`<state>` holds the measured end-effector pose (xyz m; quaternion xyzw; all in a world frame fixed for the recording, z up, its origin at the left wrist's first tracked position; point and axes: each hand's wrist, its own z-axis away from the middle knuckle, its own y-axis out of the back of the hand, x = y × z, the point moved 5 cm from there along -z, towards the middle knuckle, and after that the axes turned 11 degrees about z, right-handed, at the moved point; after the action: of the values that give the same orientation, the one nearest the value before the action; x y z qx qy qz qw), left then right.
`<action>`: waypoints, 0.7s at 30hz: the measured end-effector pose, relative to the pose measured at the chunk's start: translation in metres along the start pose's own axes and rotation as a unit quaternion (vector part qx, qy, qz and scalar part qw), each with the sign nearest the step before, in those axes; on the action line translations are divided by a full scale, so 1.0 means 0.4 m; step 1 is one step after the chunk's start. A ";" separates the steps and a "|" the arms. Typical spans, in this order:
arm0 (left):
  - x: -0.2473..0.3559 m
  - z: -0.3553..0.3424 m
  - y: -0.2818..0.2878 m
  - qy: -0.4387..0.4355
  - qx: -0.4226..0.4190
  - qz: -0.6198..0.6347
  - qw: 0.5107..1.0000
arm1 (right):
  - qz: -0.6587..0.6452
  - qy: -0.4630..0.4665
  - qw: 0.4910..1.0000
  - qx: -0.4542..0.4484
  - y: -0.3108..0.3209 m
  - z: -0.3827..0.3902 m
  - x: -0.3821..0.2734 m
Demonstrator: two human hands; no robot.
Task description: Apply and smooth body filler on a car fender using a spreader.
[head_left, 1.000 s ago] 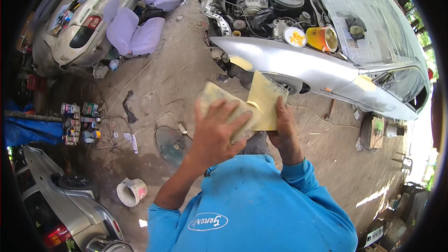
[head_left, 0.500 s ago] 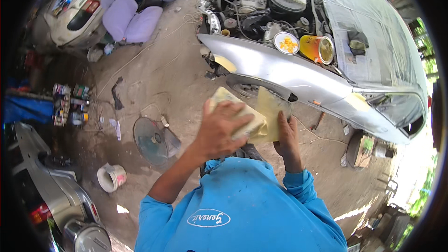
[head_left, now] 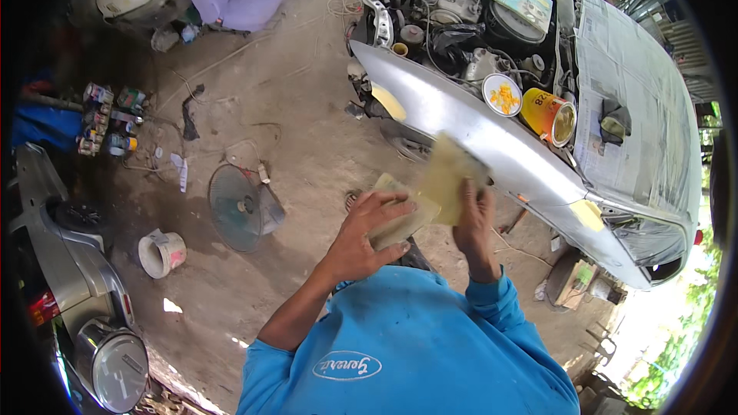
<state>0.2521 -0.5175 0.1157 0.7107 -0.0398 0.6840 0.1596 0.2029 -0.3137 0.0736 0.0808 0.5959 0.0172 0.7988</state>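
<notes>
My left hand (head_left: 365, 229) grips a pale yellow, smeared flat slab (head_left: 401, 224), with fingers over its top and the thumb along its lower edge. My right hand (head_left: 475, 224) holds a thin, yellowish square sheet (head_left: 447, 180) by its right edge, tilted upright. The sheet's lower left edge meets or overlaps the slab; exactly where they touch is hard to tell through motion blur. Both pieces are in front of my chest, short of the silver car fender (head_left: 453, 111), which has pale yellow patches (head_left: 388, 102).
A white lid with yellow bits (head_left: 503, 95) and a yellow-orange can (head_left: 549, 117) rest on the car's edge beside the open engine bay. The windshield is covered with paper (head_left: 630, 69). A fan (head_left: 234, 207), a white bucket (head_left: 161, 253) and cords lie left on the dirt floor.
My view has shifted, so the car sits further right and lower. The slab in my left hand has tilted and dropped a little; both hands keep their hold.
</notes>
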 end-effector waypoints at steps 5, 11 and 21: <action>-0.090 -0.031 0.041 -0.006 0.090 0.055 0.994 | -0.191 -0.212 0.956 -0.064 -0.108 -0.055 0.031; -0.222 0.011 0.148 0.115 0.092 -0.078 0.986 | -0.207 -0.214 0.944 -0.141 -0.139 -0.209 -0.020; -0.106 -0.225 0.170 0.041 0.167 -0.234 0.957 | -0.033 -0.242 0.940 -0.238 -0.227 -0.471 0.045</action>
<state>0.1446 -0.5635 0.0870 0.6883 0.2487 0.6527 0.1961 0.0219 -0.3806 -0.0093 -0.1295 0.3653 0.1126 0.9149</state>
